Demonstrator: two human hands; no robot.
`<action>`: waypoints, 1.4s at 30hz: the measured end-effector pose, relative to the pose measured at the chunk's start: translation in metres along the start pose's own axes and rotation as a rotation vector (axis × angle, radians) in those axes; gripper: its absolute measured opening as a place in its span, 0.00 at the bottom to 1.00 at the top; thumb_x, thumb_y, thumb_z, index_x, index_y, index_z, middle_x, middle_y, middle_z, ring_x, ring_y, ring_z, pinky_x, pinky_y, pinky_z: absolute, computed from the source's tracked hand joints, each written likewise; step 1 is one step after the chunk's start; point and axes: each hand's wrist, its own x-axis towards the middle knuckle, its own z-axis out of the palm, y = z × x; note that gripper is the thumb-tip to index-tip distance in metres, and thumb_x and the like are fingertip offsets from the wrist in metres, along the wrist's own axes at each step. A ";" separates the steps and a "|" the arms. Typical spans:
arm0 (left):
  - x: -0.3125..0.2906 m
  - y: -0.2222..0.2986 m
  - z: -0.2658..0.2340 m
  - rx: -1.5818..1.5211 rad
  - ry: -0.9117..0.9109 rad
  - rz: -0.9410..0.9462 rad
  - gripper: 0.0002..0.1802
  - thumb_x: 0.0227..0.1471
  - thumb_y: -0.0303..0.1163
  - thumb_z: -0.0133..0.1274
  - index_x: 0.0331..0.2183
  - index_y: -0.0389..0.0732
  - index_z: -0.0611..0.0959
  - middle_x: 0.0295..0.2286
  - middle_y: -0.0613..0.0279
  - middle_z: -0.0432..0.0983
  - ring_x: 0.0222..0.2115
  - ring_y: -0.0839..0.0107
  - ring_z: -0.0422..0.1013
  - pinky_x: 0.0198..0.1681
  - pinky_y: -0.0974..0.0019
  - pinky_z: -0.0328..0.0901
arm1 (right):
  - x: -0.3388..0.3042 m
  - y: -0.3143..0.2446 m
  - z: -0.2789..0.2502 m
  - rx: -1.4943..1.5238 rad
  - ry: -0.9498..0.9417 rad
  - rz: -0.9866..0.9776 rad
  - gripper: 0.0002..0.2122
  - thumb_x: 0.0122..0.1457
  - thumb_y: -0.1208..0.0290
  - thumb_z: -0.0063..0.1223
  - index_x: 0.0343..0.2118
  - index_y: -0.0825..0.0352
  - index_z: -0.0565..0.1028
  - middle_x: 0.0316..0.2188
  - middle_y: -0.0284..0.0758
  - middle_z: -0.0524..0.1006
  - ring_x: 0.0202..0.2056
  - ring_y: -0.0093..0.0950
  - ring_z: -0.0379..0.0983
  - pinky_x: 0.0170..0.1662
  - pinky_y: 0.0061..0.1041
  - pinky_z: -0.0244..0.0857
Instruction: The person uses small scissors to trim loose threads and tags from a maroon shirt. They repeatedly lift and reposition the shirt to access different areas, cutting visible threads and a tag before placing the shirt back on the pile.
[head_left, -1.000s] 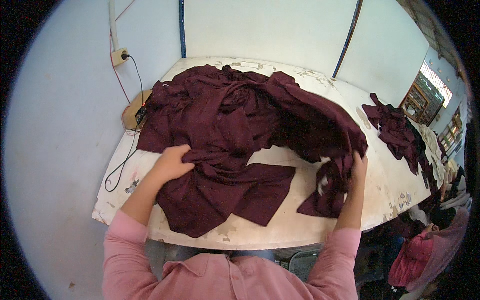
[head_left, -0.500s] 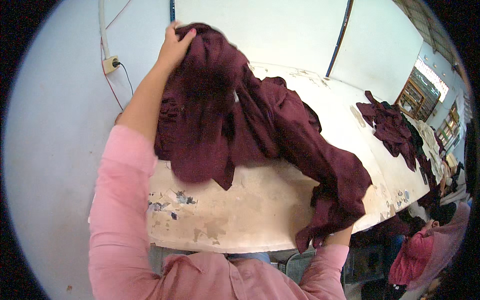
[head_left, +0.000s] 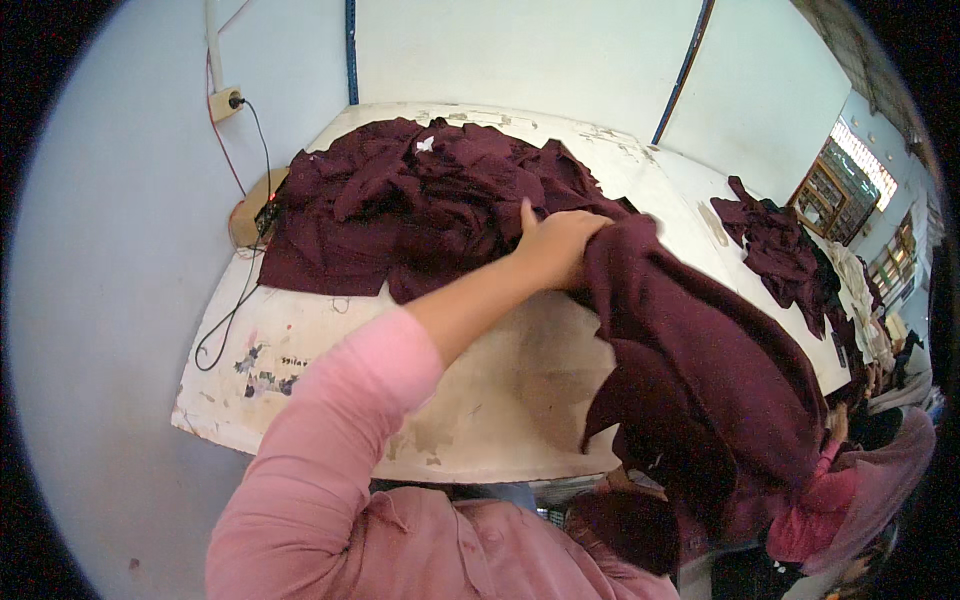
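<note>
A large dark maroon garment (head_left: 700, 330) hangs over the right part of the table's front edge, its folds dropping toward the floor. My left hand (head_left: 565, 248) reaches across my front and grips its upper end, thumb pointing up. Skin of my right hand or wrist (head_left: 632, 482) shows beneath the cloth near the table edge; its fingers are hidden. Behind my left hand a wide maroon cloth heap (head_left: 400, 215) lies crumpled on the table, with a small white tag (head_left: 425, 145) on top. Whether the two cloths join cannot be seen.
The worn white table (head_left: 480, 420) has peeling patches. A box (head_left: 245, 222) with a cable stands at its left, below a wall socket (head_left: 226, 104). More maroon garments (head_left: 775, 250) lie at the far right. A person in a pink sleeve (head_left: 825, 505) is close on the right.
My left hand has come down from the upper left toward the middle right. The maroon cloth it held up there now lies spread on the table, while the hanging part has shifted right.
</note>
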 end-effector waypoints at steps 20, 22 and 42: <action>-0.253 -0.140 -0.204 -0.152 -0.365 -0.690 0.22 0.51 0.38 0.53 0.46 0.36 0.76 0.42 0.58 0.76 0.40 0.69 0.71 0.48 0.68 0.63 | 0.024 -0.022 0.104 -1.854 -0.083 0.108 0.29 0.44 0.50 0.63 0.41 0.70 0.76 0.43 0.47 0.72 0.44 0.41 0.72 0.46 0.35 0.66; -0.259 -0.144 -0.201 -0.157 -0.265 -0.641 0.20 0.52 0.37 0.50 0.45 0.36 0.77 0.41 0.57 0.77 0.40 0.68 0.71 0.47 0.68 0.63 | 0.011 -0.029 0.114 -1.808 0.027 -0.092 0.24 0.46 0.54 0.64 0.40 0.69 0.76 0.39 0.44 0.74 0.38 0.38 0.74 0.42 0.34 0.67; -0.203 -0.206 -0.327 -1.108 1.012 -0.387 0.14 0.58 0.29 0.45 0.43 0.31 0.71 0.37 0.51 0.74 0.36 0.62 0.74 0.40 0.70 0.71 | 0.071 -0.050 0.112 -0.329 0.179 -0.182 0.18 0.55 0.66 0.53 0.46 0.70 0.71 0.37 0.37 0.75 0.38 0.30 0.69 0.42 0.27 0.63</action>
